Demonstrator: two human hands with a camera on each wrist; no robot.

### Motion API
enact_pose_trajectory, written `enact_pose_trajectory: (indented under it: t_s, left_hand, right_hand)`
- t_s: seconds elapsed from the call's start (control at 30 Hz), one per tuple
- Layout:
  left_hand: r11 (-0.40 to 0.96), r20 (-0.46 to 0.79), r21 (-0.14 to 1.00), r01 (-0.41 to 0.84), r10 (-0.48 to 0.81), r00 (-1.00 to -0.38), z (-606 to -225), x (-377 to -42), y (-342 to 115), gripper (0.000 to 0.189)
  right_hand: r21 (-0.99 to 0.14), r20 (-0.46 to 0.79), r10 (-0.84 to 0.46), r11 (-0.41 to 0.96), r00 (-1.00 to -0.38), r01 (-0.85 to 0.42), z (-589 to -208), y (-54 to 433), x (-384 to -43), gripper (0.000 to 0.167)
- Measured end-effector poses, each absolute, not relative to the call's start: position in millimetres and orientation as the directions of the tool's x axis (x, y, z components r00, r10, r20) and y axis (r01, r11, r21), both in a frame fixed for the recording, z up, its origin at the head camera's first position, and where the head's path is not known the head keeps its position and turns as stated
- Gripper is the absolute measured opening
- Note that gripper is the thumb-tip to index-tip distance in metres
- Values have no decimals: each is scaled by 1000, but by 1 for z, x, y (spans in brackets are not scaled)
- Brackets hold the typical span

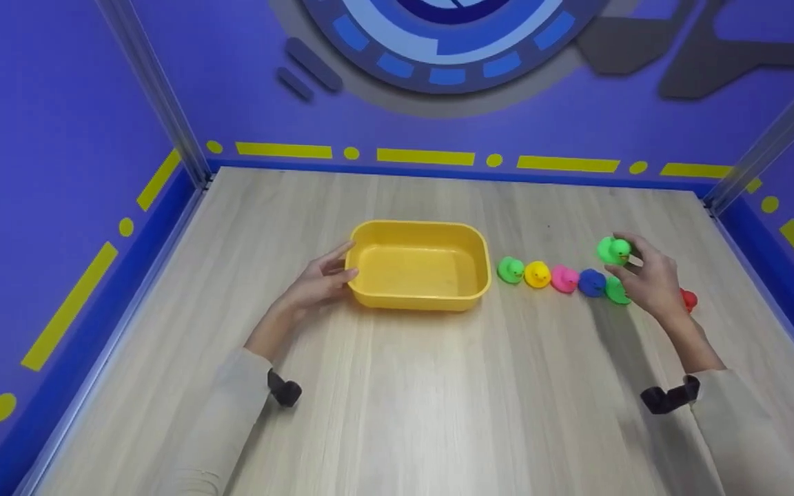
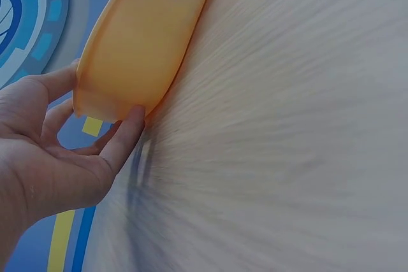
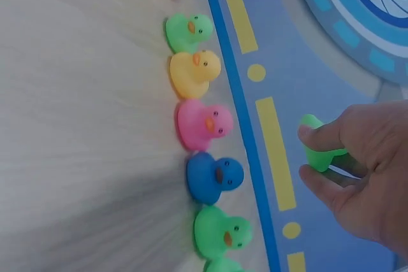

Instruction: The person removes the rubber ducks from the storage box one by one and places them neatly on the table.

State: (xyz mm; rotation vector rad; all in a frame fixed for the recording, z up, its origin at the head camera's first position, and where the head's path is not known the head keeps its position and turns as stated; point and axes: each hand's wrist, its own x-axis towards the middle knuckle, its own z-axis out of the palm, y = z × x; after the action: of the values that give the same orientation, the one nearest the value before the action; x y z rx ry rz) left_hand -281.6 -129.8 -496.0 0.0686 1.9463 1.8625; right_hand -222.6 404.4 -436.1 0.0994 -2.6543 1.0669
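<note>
Thumb and fingertips of my right hand (image 1: 653, 281) pinch a bright green rubber duck (image 1: 612, 251), raised above the right part of a row of ducks. That row runs from a green duck (image 1: 510, 270) through yellow (image 1: 537, 274), pink (image 1: 564, 279) and blue (image 1: 591, 283) ones to another green duck (image 1: 617, 291). A red duck (image 1: 688, 300) shows past my right wrist, and the hand hides part of the row. My left hand (image 1: 318, 281) touches the left end of a yellow plastic basin (image 1: 419, 302), its fingers spread along that end.
The basin stands left of the row, with nothing inside it. A light wood-patterned table (image 1: 397, 399) carries everything. Blue panels (image 1: 424, 124) with yellow markings enclose its back and sides, with metal posts (image 1: 163, 89) at the back corners.
</note>
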Motion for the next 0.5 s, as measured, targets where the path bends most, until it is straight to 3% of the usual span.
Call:
enact_pose_trajectory:
  t_s: [0.5]
  left_hand:
    - [118, -283, 959, -258, 321, -904, -496, -281, -128, 69]
  right_hand:
    - [-642, 307, 84, 753, -948, -141, -444, 442, -207, 59]
